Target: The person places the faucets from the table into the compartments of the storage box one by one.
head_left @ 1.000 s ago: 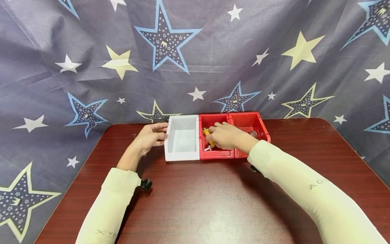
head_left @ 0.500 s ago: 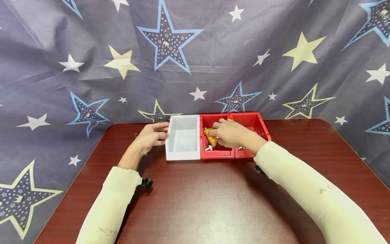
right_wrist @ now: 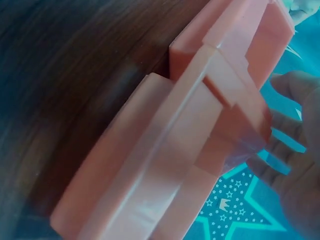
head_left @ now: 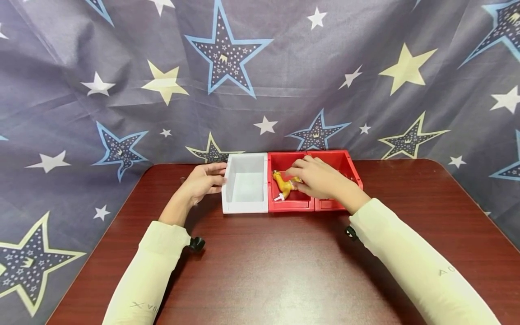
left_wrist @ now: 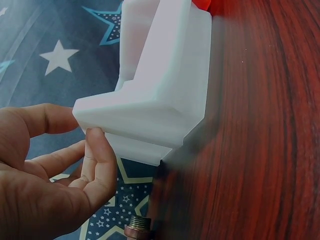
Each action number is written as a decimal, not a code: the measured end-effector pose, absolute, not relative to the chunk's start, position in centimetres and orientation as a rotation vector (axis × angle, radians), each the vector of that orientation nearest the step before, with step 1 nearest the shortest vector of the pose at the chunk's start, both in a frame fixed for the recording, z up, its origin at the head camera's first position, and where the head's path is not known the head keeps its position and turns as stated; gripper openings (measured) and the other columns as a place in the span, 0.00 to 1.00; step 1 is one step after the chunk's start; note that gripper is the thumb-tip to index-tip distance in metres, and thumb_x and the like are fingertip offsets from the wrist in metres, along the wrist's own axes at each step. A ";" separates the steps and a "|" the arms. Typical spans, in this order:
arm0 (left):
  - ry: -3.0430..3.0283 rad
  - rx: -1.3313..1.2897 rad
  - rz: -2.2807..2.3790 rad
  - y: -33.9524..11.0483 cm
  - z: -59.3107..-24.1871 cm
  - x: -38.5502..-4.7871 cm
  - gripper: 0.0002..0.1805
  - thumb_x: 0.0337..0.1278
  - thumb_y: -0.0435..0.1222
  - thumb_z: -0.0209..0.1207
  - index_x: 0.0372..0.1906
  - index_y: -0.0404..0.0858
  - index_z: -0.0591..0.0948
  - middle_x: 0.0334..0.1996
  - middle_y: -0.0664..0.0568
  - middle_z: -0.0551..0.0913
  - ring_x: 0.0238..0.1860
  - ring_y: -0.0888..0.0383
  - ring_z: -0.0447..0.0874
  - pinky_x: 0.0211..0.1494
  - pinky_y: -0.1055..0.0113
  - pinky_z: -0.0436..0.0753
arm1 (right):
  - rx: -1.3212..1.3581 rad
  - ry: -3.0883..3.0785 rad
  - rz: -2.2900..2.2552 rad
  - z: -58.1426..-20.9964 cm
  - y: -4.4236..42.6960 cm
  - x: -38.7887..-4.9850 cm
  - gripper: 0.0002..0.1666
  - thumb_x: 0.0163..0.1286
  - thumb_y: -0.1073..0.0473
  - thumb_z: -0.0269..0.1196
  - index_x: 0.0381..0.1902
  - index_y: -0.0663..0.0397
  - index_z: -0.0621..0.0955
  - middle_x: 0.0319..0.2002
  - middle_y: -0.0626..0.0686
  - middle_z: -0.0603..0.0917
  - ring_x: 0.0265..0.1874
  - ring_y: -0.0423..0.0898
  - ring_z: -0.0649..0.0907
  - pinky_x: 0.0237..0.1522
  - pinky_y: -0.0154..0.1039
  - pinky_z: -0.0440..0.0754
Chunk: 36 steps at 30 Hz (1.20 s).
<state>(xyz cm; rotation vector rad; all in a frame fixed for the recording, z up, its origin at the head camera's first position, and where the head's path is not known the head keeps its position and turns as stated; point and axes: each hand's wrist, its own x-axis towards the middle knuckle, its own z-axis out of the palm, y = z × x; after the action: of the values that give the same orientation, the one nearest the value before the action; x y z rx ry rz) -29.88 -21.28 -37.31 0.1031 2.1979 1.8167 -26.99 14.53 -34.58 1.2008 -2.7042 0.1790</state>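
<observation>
1. Apparently steadying the white bin (head_left: 245, 207) — touching its outer side with the left hand (head_left: 201, 183), loosely spread, probably to keep the row from shifting.
2. Reaching with the right hand (head_left: 321, 179) past the right red bin (head_left: 338, 158) into the middle red bin (head_left: 290, 204), bringing fingertips to the right end of the yellow tap (head_left: 286, 185) — whether pinching or merely touching, impossible to tell.
3. Showing the yellow tap lying aslant inside the middle red bin, white end toward the front, presumably contained by the walls.
4. Lining up all three bins on the table (head_left: 280, 266), likely for short reaches.

left bin (head_left: 245, 207) | middle bin (head_left: 290, 205), fitting (head_left: 281, 183) inside | right bin (head_left: 330, 205) | curtain (head_left: 292, 85) behind
</observation>
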 end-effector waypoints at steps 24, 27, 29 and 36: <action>2.205 0.102 1.809 -21.4 -37.2 -29.9 0.33 0.64 0.24 0.58 0.74 0.34 0.69 0.69 0.36 0.72 0.45 0.58 0.81 0.43 0.67 0.85 | 0.913 -2.682 0.512 -34.2 18.5 -25.7 0.23 0.71 0.55 0.66 0.62 0.53 0.80 0.56 0.58 0.81 0.59 0.60 0.76 0.64 0.59 0.71; 2.206 0.105 1.804 -21.4 -37.3 -29.9 0.33 0.64 0.24 0.58 0.75 0.33 0.68 0.69 0.35 0.71 0.45 0.59 0.81 0.44 0.67 0.85 | 0.879 -2.668 0.553 -34.2 19.2 -25.8 0.24 0.72 0.55 0.66 0.63 0.55 0.80 0.56 0.59 0.82 0.59 0.60 0.76 0.65 0.59 0.70; 2.204 0.108 1.803 -21.4 -37.3 -29.9 0.34 0.64 0.24 0.58 0.75 0.33 0.68 0.69 0.35 0.71 0.44 0.60 0.81 0.45 0.66 0.85 | 0.861 -2.661 0.583 -34.3 19.7 -25.8 0.24 0.71 0.56 0.66 0.63 0.56 0.80 0.56 0.60 0.82 0.58 0.60 0.77 0.65 0.58 0.70; 2.207 0.099 1.803 -21.3 -37.3 -29.8 0.33 0.63 0.24 0.59 0.74 0.34 0.69 0.68 0.38 0.73 0.48 0.55 0.81 0.45 0.65 0.85 | 0.779 -2.662 0.637 -34.8 21.5 -26.2 0.20 0.71 0.59 0.66 0.59 0.58 0.81 0.51 0.60 0.84 0.51 0.57 0.81 0.59 0.57 0.77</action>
<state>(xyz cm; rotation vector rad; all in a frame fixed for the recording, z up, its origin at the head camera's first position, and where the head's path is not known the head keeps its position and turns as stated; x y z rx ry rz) -29.80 -21.27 -37.27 0.0986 2.2068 1.8029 -26.17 21.46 -34.82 0.7786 -2.6620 0.6373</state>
